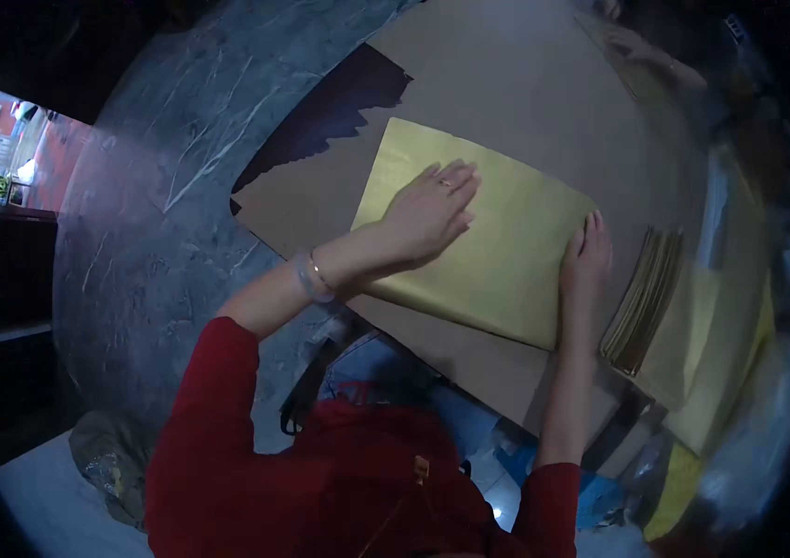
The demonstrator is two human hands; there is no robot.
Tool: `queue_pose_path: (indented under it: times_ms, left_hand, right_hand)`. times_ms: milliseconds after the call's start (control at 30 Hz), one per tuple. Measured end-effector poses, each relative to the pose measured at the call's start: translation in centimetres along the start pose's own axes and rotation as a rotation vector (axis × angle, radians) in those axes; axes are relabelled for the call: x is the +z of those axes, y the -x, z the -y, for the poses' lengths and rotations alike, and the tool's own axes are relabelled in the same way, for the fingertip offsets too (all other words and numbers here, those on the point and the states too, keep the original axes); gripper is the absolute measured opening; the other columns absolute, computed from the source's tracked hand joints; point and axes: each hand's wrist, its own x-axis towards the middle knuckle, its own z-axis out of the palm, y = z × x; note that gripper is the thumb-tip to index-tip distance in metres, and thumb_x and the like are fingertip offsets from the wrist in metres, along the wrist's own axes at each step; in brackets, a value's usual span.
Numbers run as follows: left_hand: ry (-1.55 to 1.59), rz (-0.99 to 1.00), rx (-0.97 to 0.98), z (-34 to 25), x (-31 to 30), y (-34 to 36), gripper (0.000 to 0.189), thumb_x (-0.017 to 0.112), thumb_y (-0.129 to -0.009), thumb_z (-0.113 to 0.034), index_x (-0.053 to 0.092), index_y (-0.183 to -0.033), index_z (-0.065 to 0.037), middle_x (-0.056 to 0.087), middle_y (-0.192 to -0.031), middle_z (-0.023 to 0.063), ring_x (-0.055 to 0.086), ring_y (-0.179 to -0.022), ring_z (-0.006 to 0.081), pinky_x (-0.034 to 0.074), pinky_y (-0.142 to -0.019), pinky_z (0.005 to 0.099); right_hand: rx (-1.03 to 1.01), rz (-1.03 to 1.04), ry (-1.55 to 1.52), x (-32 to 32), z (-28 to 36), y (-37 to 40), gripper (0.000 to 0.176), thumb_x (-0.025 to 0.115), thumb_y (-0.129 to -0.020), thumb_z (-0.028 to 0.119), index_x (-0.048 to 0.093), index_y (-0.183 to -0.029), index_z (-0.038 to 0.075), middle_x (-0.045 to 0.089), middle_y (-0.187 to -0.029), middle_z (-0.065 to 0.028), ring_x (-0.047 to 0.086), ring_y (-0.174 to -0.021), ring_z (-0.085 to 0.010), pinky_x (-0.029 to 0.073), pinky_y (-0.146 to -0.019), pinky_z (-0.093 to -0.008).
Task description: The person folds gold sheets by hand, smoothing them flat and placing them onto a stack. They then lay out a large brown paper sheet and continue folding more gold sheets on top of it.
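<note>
You're laying your L hand (432, 214), open, on the gold sheet (506, 270) beneath it, prob. smoothing; your R hand (588, 265) is touching its edge, grip unclear. Any shift's calling for steady edge contact, layered stack (644, 302) lying beside R.

Head view: worn on your head, facing forward and steeply down past your red-clad torso (348, 484). Wide field, dark rounded margins. Range close, arm's reach. The near edge of the worktop (506, 79) slants below centre; its left corner sits left of your left hand (427, 216). Your right hand (586, 265) falls right of centre.
</note>
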Motion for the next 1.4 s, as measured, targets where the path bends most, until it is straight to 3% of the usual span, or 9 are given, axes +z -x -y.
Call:
queue_pose_path:
  times_ms: [200, 533, 667, 900, 1200, 1333, 1400]
  left_hand:
    - [-0.151, 0.041, -0.164, 2.9, -0.5, 3.4, 0.062, 0.042, -0.096, -0.04, 0.03, -0.141, 0.0, 0.029, -0.148, 0.0169, 0.024, -0.139, 0.0306, 0.022, -0.113, 0.0436]
    - [-0.195, 0.02, -0.151, 3.9, 0.3, 3.6, 0.066, 0.041, -0.096, -0.045, 0.027, -0.144, -0.002, 0.026, -0.151, 0.0136, 0.022, -0.14, 0.0267, 0.021, -0.114, 0.0415]
    - [-0.16, -0.028, -0.149, 4.0, 0.3, 3.5, 0.065, 0.044, -0.093, -0.045, 0.033, -0.14, -0.001, 0.028, -0.149, 0.0134, 0.025, -0.139, 0.028, 0.023, -0.113, 0.0422]
    - [-0.177, -0.02, -0.144, 4.1, 0.2, 3.4, 0.067, 0.043, -0.093, -0.047, 0.032, -0.141, -0.002, 0.031, -0.148, 0.0137, 0.027, -0.138, 0.0289, 0.024, -0.112, 0.0426]
    - [-0.164, -0.056, -0.137, 3.9, 0.0, 3.5, 0.066, 0.046, -0.092, -0.045, 0.034, -0.139, -0.002, 0.033, -0.146, 0.0157, 0.029, -0.137, 0.0297, 0.025, -0.111, 0.0433]
    - [-0.228, -0.124, -0.078, 3.7, -0.5, 3.0, 0.062, 0.052, -0.089, -0.042, 0.041, -0.133, 0.001, 0.039, -0.14, 0.0189, 0.036, -0.131, 0.0321, 0.033, -0.106, 0.0436]
    - [-0.216, -0.033, -0.124, 3.8, -1.2, 2.3, 0.061, 0.054, -0.088, -0.04, 0.042, -0.131, 0.001, 0.045, -0.135, 0.0184, 0.042, -0.126, 0.0323, 0.038, -0.099, 0.0428]
  right_hand:
    - [0.004, 0.021, 0.037, -0.2, 0.1, -0.1, 0.043, 0.038, -0.098, 0.029, 0.045, -0.136, 0.01, 0.041, -0.144, -0.0062, 0.036, -0.134, -0.0228, 0.025, -0.112, -0.0421]
    - [-0.004, 0.025, 0.043, -0.3, 0.0, 0.1, 0.042, 0.038, -0.099, 0.028, 0.046, -0.136, 0.009, 0.042, -0.143, -0.0062, 0.036, -0.134, -0.0218, 0.025, -0.112, -0.0419]
    - [0.009, 0.031, 0.048, 0.2, -0.5, 0.0, 0.043, 0.037, -0.099, 0.028, 0.046, -0.136, 0.009, 0.042, -0.143, -0.0053, 0.035, -0.135, -0.0212, 0.024, -0.112, -0.0423]
    - [0.042, 0.056, 0.078, -0.4, 0.3, 0.1, 0.043, 0.035, -0.099, 0.028, 0.045, -0.137, 0.011, 0.04, -0.145, -0.004, 0.034, -0.136, -0.0206, 0.023, -0.113, -0.0427]
    - [0.029, 0.046, 0.153, -0.8, 0.7, -0.1, 0.041, 0.035, -0.099, 0.026, 0.046, -0.132, 0.006, 0.042, -0.141, -0.0084, 0.038, -0.132, -0.0231, 0.027, -0.11, -0.0468]
    - [-0.074, 0.051, 0.271, -1.1, 0.6, -1.1, 0.037, 0.041, -0.096, 0.022, 0.047, -0.13, 0.007, 0.047, -0.133, -0.0089, 0.044, -0.124, -0.0232, 0.034, -0.102, -0.0468]
    - [-0.072, 0.066, 0.258, -1.5, 0.7, -1.0, 0.037, 0.041, -0.096, 0.022, 0.047, -0.13, 0.009, 0.047, -0.133, -0.0087, 0.044, -0.124, -0.0229, 0.033, -0.102, -0.0465]
